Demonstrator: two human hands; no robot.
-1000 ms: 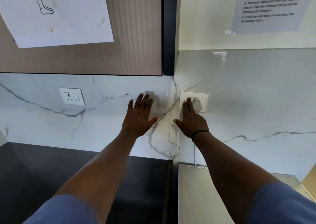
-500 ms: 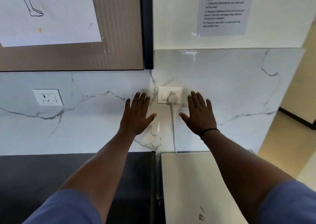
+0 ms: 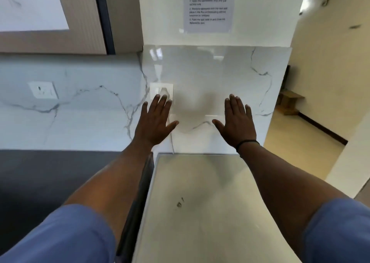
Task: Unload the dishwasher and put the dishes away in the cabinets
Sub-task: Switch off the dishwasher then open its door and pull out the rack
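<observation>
Both hands are held out flat, palms away, in front of a white marble backsplash (image 3: 210,72) with grey veins. The left hand (image 3: 155,120) has its fingers (image 3: 160,105) straight and close together with the thumb spread to the right; its fingertips overlap the lower edge of a white wall socket (image 3: 161,90) with a plug in it, though whether they touch it cannot be told. A thin white cord (image 3: 171,142) runs down from the socket behind this hand. The right hand (image 3: 237,122), well to the right of the socket, also has straight fingers, slightly spread, holding nothing; a black band (image 3: 247,142) circles its wrist. Both arms wear blue short sleeves (image 3: 66,234).

Near the person lies a pale glossy appliance top (image 3: 200,192) with a small dark mark, beside a dark bench (image 3: 50,178) on the left. A second socket (image 3: 43,90) sits far left on the backsplash. A printed instruction sheet (image 3: 209,6) hangs on the wall above. No dishes or dishwasher door appear in view.
</observation>
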